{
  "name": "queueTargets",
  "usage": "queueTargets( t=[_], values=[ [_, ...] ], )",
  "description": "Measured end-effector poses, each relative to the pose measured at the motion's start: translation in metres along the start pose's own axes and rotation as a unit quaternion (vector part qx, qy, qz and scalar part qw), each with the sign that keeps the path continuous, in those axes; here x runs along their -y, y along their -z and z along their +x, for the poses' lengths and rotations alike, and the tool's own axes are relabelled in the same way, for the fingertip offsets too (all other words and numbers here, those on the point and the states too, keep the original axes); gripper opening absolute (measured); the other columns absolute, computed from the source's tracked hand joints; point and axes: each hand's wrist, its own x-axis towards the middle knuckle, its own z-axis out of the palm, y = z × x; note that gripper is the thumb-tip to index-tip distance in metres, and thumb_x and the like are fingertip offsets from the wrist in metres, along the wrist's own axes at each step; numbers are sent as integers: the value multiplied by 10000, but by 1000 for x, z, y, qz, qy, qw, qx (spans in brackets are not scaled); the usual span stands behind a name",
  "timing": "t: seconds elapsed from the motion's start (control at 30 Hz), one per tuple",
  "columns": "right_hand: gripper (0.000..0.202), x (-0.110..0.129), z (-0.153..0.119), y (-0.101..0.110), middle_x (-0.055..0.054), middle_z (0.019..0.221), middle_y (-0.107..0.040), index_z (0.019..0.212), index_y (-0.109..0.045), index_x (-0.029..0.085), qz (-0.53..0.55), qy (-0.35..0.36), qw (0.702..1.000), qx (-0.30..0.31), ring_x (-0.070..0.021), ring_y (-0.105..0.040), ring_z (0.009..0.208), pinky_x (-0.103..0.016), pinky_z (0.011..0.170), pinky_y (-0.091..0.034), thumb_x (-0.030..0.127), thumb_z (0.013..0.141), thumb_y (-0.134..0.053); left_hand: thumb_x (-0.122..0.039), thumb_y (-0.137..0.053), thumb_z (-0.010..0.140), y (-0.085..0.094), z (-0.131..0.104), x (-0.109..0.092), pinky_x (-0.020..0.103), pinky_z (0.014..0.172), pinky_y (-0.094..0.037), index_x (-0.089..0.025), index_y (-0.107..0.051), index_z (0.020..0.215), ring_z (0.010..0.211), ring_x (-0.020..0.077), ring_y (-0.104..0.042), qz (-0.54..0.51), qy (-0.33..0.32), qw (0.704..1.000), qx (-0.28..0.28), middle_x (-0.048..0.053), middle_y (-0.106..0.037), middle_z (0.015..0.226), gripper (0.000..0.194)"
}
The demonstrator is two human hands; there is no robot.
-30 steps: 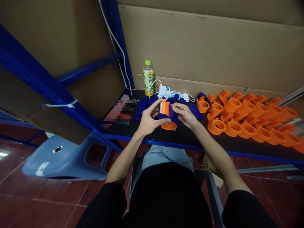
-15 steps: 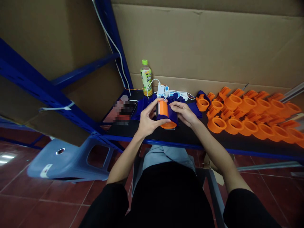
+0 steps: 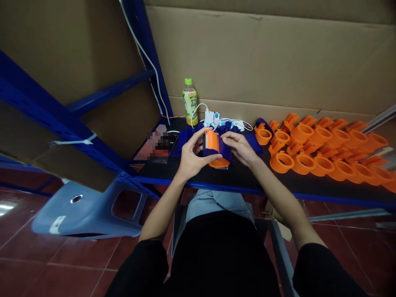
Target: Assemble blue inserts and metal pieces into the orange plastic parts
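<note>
Over the black bench top point(image 3: 161, 170), my left hand point(image 3: 193, 159) grips an orange plastic part point(image 3: 211, 140) with its thumb along the near side and its fingers at the far end. A dark blue sheet point(image 3: 225, 152), seemingly fabric, lies against the part's right side and near edge. The part's round orange lower end shows below the sheet. Closed in a pinch, my right hand point(image 3: 240, 147) holds the sheet's upper right edge. What lies under its fingertips is hidden. More blue pieces point(image 3: 254, 142) lie flat behind both hands.
Rows of orange ring-shaped parts point(image 3: 305, 163) fill the bench's right side. A drink bottle point(image 3: 189, 103), a white charger with cables point(image 3: 209, 118) and a phone point(image 3: 168, 142) sit toward the back and left. A blue rack post point(image 3: 102, 144) and plastic stool point(image 3: 89, 210) stand left.
Both hands keep nearly the same hold on the orange part and blue sheet. The view has shifted very slightly, and the phone screen now shows lit digits.
</note>
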Motion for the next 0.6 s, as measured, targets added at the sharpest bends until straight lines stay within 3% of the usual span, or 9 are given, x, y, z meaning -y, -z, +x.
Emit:
queueTargets(
  t=[0.1, 0.2, 0.27, 0.37, 0.47, 0.6],
  values=[
    [412, 1, -4, 1, -36, 1010, -727, 982, -797, 246, -116, 103, 988, -10, -204, -635, 966, -358, 948, -517, 622, 812, -810, -586, -922, 701, 1, 2, 3, 488, 1091, -551, -219, -611, 1354, 1207, 310, -714, 23, 1, 999, -46, 136, -720, 1309, 811],
    [374, 6, -12, 2, -65, 1199, -720, 1227, -774, 293, -253, 237, 938, -2, -241, -632, 1138, -439, 1083, -485, 552, 984, -656, -573, -911, 727, 4, 3, 6, 450, 1082, -548, -222, -608, 1276, 1190, 286, -706, 34, 2, 992, -118, 112, -713, 1254, 718],
    [438, 10, -19, 3, -72, 1332, -691, 1372, -706, 327, -330, 292, 897, 28, -274, -595, 1272, -497, 1163, -441, 542, 994, -649, -560, -892, 763, 6, 3, 10, 412, 1052, -561, -232, -593, 1252, 1163, 260, -707, 37, 22, 985, -169, 94, -704, 1226, 660],
    [747, 16, -29, 0, -90, 1553, -562, 1579, -522, 340, -452, 317, 828, 96, -338, -498, 1430, -570, 1229, -384, 546, 904, -767, -574, -832, 830, 4, 1, 18, 374, 1008, -578, -259, -549, 1295, 1122, 222, -712, 3, 72, 973, -221, 70, -683, 1208, 629],
    [876, 20, -36, 1, -124, 1646, -454, 1692, -334, 304, -535, 326, 771, 116, -357, -447, 1486, -577, 1240, -381, 418, 932, -755, -585, -788, 865, -1, -1, 26, 377, 1048, -566, -279, -504, 1356, 1186, 215, -698, -61, 124, 968, -208, 75, -660, 1275, 644],
    [861, 34, -35, 30, -174, 1599, -493, 1703, -301, 216, -592, 325, 734, 69, -367, -479, 1455, -579, 1222, -395, 340, 953, -705, -552, -819, 847, -9, -2, 28, 415, 1125, -533, -310, -414, 1461, 1377, 243, -615, -114, 123, 977, -132, 120, -603, 1464, 774]
  ],
)
